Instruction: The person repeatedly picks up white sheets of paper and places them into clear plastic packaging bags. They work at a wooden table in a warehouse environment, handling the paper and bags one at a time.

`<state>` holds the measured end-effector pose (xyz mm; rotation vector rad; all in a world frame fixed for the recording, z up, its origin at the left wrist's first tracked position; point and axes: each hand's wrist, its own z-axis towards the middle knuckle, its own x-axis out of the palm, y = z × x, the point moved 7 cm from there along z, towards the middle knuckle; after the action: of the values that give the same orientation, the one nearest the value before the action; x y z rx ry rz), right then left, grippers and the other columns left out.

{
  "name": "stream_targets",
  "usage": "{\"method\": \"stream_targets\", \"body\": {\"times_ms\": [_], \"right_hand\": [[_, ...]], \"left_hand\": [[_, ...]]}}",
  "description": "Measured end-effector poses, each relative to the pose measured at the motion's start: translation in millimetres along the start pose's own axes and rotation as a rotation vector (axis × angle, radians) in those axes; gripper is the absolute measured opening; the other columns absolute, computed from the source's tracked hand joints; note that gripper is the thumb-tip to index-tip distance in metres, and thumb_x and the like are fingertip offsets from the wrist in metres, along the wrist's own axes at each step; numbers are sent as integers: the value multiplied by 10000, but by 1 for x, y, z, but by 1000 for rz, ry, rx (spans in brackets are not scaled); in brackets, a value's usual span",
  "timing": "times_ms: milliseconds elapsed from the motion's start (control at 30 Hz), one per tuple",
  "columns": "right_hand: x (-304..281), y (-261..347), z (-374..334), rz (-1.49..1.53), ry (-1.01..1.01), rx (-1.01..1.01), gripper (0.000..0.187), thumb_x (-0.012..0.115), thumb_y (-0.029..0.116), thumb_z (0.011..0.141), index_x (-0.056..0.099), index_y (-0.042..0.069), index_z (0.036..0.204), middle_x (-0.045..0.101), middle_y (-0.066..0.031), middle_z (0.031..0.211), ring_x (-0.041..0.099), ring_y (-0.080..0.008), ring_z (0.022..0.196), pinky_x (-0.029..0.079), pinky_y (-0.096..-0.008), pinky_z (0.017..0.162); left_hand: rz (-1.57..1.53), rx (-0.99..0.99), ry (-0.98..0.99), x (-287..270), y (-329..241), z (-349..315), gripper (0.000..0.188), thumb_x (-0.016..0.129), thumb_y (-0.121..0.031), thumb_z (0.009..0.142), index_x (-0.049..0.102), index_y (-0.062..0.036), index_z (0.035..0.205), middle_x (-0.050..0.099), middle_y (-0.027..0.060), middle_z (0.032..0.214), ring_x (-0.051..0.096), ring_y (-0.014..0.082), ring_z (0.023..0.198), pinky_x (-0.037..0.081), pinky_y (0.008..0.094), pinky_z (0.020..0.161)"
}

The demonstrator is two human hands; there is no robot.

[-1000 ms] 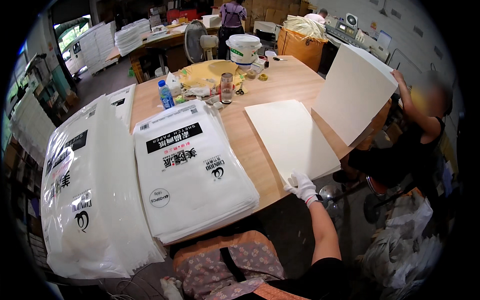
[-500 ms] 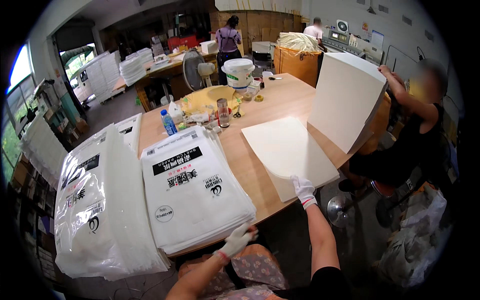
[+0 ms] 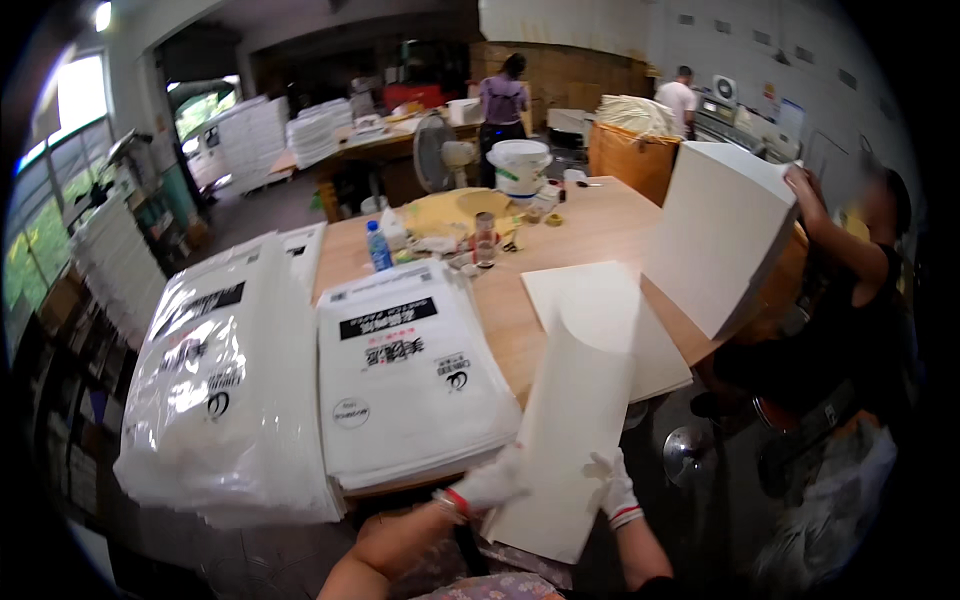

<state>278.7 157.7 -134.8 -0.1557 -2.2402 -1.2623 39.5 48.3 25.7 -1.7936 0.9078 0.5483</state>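
Large cream paper sheets (image 3: pixel 580 400), curved lengthwise, stand tilted between my two hands over the table's near edge. My left hand (image 3: pixel 495 478), in a white glove, is closed at their left edge, its fingers blurred and partly hidden. On the right edge, my gloved right hand (image 3: pixel 618 490) grips them near the bottom. Behind lies a flat stack of the same cream paper (image 3: pixel 660 350) on the table. Left of my hands sits a pile of white printed plastic bags (image 3: pixel 420 400), and a second, glossier pile of bags (image 3: pixel 225 400) lies beyond it.
On the wooden table (image 3: pixel 600 215) are a blue-capped bottle (image 3: pixel 379 246), a clear cup (image 3: pixel 485 240), scissors (image 3: pixel 512 243), tape rolls (image 3: pixel 554 219) and a white bucket (image 3: pixel 520 168). At right, a seated co-worker (image 3: pixel 850 270) holds a tall paper stack (image 3: pixel 720 240) upright.
My right hand has drawn paper off the stack toward me, its near end now low in front of me. My left hand has moved right and onto the paper's edge.
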Motion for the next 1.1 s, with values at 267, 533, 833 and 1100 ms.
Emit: {"method": "stream_targets", "body": {"times_ms": [267, 533, 833, 1100], "right_hand": [[89, 16, -38, -622, -281, -524, 308, 664, 173, 841, 598, -20, 1072, 663, -81, 946, 616, -155, 786, 513, -299, 682], [155, 109, -107, -967, -56, -575, 220, 666, 140, 797, 655, -9, 957, 689, -115, 830, 659, -175, 754, 513, -298, 656], [222, 68, -101, -1967, 302, -281, 333, 613, 446, 767, 688, 141, 879, 641, -149, 839, 624, -359, 781, 500, -435, 665], [285, 80, -15, -1814, 261, -591, 405, 596, 450, 816, 579, 63, 696, 564, -156, 649, 560, -372, 638, 451, -428, 569]], "left_hand": [[-724, 351, -199, 6, 40, 8, 585, 638, -313, 787, 474, -73, 1294, 615, 155, 1104, 577, 277, 1049, 462, 326, 871], [-58, -323, -441, -77, 254, 59, 405, 526, -450, 853, 641, -84, 983, 657, 99, 892, 613, 252, 837, 474, 370, 722], [-1071, 228, -550, -219, 187, 83, 211, 560, -248, 848, 612, -52, 904, 601, 86, 723, 582, 194, 668, 464, 280, 623], [-475, 357, -611, -130, 34, 66, 245, 548, -117, 832, 547, -52, 1069, 609, 99, 835, 607, 218, 802, 494, 352, 672]]}}
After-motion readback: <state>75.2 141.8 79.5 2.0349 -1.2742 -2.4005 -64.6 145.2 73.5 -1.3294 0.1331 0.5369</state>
